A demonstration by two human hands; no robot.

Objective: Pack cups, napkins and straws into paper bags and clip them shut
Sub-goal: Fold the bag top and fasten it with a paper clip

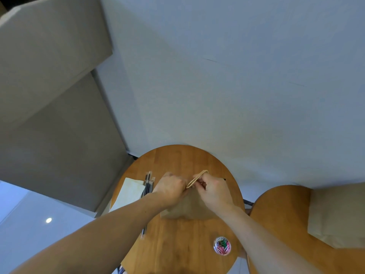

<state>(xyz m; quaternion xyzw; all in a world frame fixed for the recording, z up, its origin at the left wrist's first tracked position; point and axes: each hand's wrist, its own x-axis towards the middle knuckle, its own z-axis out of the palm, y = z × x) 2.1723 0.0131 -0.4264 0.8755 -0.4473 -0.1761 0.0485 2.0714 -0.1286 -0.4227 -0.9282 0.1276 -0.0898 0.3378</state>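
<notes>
**Brown paper bag being pinched closed, clip yet to come**

Both hands are working at the mouth of the brown paper bag [189, 209], which is standing on the round wooden worktop [177, 252]. The left hand [170, 187] is curling its fingers over the bag's top edge. The right hand [214, 189] is pinching the same edge from the other side, and the twisted paper handles [197, 178] are poking up between them. Whether either hand is also holding a clip cannot be told.

Judging by this, the closing step is under way for this bag. The next move is probably calling for one hand to hold the top pinched while the other reaches for the tub of coloured paper clips [222, 245], near the person's right forearm.

Wrapped straws [148, 181] and napkins [131, 192] are lying left of the bag. Flat paper bags [335, 214] are lying on the second worktop [276, 224].
</notes>
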